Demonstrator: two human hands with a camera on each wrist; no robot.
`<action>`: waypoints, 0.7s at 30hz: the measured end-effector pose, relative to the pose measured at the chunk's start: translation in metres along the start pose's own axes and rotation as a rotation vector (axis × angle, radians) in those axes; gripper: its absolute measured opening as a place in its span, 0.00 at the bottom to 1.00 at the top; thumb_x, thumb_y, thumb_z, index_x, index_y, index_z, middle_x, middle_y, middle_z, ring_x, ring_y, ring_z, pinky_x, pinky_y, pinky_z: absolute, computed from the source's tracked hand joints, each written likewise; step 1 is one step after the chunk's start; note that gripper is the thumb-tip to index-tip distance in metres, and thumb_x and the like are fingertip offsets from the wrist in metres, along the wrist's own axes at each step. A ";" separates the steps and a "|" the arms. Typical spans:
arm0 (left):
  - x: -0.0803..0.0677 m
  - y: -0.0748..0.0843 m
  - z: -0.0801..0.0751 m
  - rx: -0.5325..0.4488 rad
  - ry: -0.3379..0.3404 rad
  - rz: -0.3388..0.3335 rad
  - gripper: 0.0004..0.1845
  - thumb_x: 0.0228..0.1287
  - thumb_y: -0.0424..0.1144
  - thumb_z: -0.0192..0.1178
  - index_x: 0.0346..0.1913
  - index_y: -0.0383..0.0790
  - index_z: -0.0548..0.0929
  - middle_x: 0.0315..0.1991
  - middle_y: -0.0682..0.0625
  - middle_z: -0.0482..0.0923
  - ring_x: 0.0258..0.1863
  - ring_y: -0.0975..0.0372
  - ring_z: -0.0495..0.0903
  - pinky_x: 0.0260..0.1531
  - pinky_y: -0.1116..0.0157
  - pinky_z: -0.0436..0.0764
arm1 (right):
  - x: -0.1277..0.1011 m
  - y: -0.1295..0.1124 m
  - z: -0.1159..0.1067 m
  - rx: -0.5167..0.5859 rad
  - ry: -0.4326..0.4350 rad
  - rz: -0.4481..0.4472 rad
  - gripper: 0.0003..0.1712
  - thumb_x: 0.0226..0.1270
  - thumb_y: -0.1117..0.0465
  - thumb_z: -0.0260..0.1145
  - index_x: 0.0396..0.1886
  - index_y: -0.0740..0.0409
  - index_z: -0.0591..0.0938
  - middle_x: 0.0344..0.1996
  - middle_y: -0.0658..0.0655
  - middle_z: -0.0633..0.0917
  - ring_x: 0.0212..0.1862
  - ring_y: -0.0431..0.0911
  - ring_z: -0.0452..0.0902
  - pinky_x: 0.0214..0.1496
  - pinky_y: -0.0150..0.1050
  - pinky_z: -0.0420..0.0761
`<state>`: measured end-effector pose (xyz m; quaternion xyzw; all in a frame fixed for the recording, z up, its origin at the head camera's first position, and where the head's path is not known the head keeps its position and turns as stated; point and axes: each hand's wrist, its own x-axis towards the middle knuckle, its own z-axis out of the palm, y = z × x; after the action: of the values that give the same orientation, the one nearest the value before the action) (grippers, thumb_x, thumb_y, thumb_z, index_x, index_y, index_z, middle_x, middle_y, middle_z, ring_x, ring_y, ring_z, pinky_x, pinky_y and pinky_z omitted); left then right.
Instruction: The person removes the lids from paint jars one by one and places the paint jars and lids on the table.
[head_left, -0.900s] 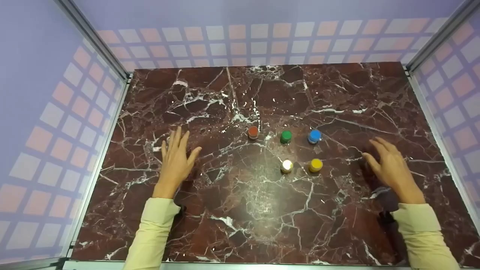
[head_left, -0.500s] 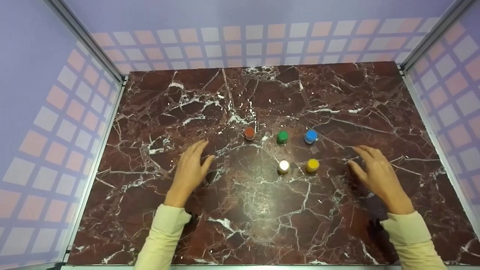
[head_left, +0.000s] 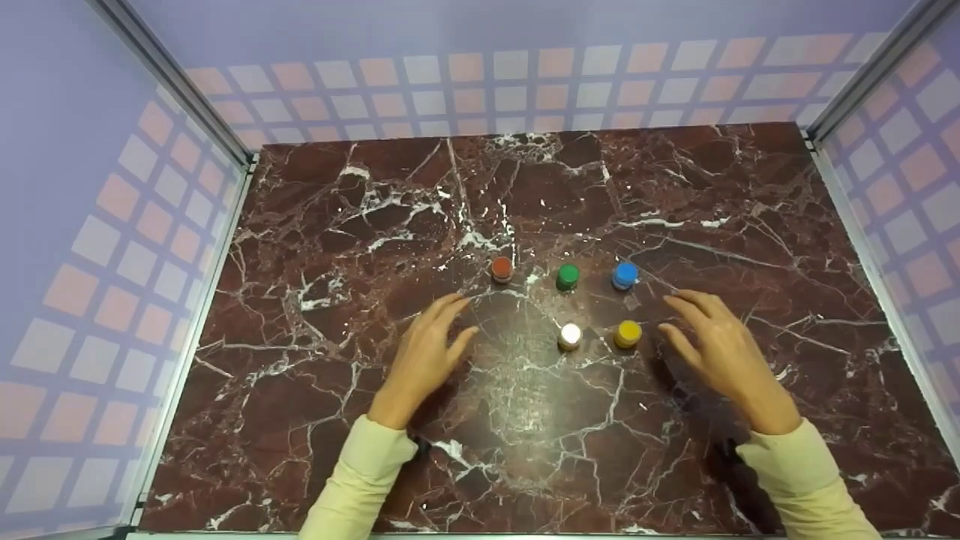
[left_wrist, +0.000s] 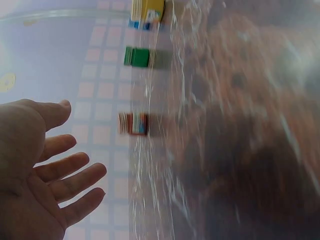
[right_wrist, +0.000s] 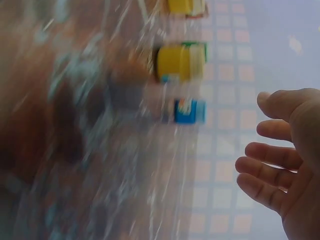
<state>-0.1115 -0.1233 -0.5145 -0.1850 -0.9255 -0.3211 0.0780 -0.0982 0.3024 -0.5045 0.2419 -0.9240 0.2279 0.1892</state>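
Several small paint jars stand upright on the marbled table. In the head view the back row runs from a red-brown-lidded jar through a green jar to a blue jar. Nearer the person are a white-lidded jar and a yellow jar. My left hand, fingers relaxed and holding nothing, hovers left of the jars, nearest the red-brown one. On the other side my right hand is also bare, its thumb and fingers apart, just right of the yellow jar.
The dark red marbled tabletop is bounded by metal frame rails and lilac walls with pink and white squares at the back and both sides.
Both hands have moved inward toward the jars, the left hand to the right and the right hand to the left. The jars have stayed in place.
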 end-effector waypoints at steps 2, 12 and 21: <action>0.004 0.006 0.004 -0.004 -0.006 0.025 0.26 0.72 0.43 0.65 0.68 0.33 0.77 0.68 0.40 0.74 0.65 0.45 0.75 0.66 0.48 0.72 | 0.006 -0.008 0.003 0.012 -0.010 -0.009 0.25 0.63 0.65 0.76 0.59 0.69 0.82 0.56 0.70 0.81 0.55 0.64 0.79 0.55 0.60 0.80; 0.016 0.027 0.026 -0.058 -0.030 0.078 0.26 0.72 0.41 0.65 0.68 0.34 0.77 0.68 0.42 0.74 0.64 0.50 0.77 0.66 0.54 0.74 | 0.032 -0.045 0.027 0.068 -0.126 -0.108 0.35 0.57 0.60 0.81 0.63 0.67 0.80 0.57 0.68 0.81 0.52 0.59 0.82 0.54 0.53 0.84; 0.023 0.039 0.046 -0.041 -0.088 0.099 0.24 0.71 0.43 0.66 0.65 0.35 0.80 0.61 0.44 0.76 0.45 0.57 0.82 0.49 0.60 0.82 | 0.048 -0.073 0.052 0.109 -0.220 -0.117 0.36 0.57 0.60 0.81 0.63 0.67 0.79 0.58 0.68 0.78 0.43 0.55 0.85 0.46 0.46 0.87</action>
<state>-0.1187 -0.0589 -0.5224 -0.2459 -0.9111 -0.3272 0.0494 -0.1105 0.2013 -0.5015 0.3287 -0.9098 0.2383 0.0863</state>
